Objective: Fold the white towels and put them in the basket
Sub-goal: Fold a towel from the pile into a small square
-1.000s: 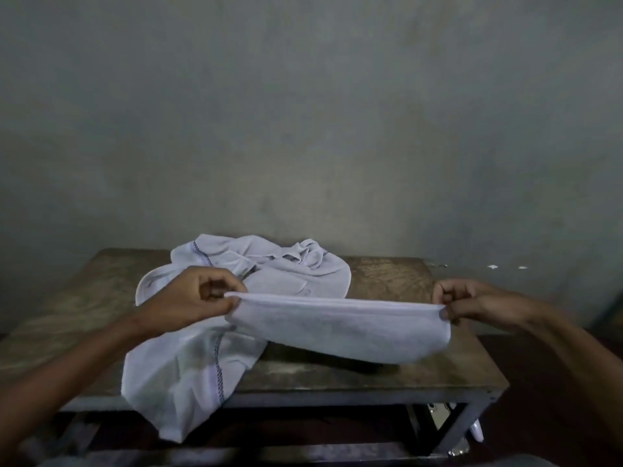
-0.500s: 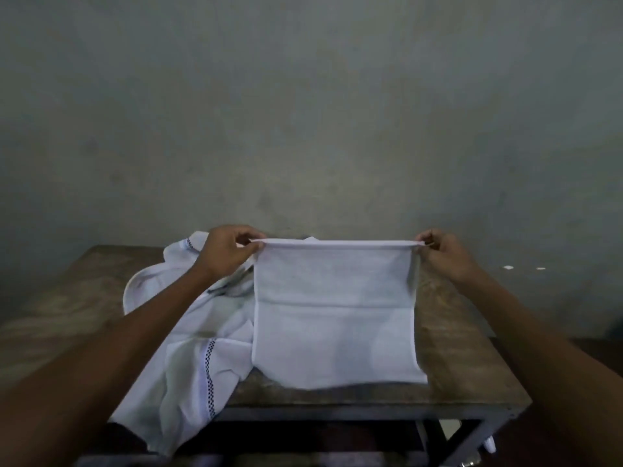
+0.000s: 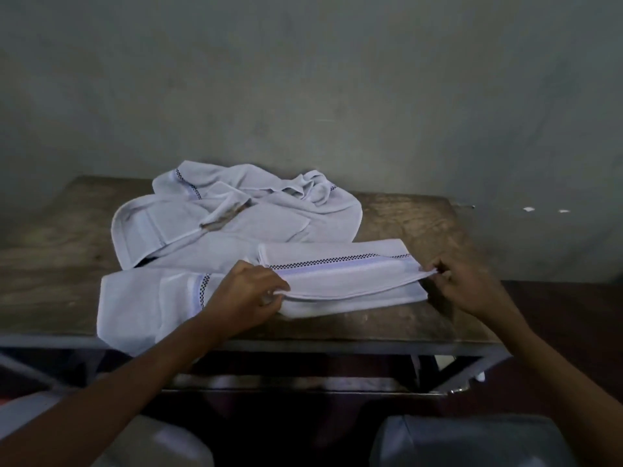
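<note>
A white towel [image 3: 340, 281] with a dark checked stripe lies folded on the right half of the wooden table [image 3: 414, 224]. My left hand [image 3: 246, 294] pinches its near left corner. My right hand [image 3: 462, 284] pinches its near right corner, and the top layer is lifted slightly between them. Another white towel [image 3: 145, 301] lies flat to the left, its edge hanging over the table's front. A crumpled heap of white towels [image 3: 242, 210] sits behind. No basket is in view.
A bare grey wall rises right behind the table. The table has a metal frame [image 3: 303, 345] with dark space under it. Pale grey shapes [image 3: 472, 439] fill the bottom corners of the frame, close to me.
The towel that I held up stretched in the air half a second ago now lies on the table, folded over. Both hands came down and toward me with it.
</note>
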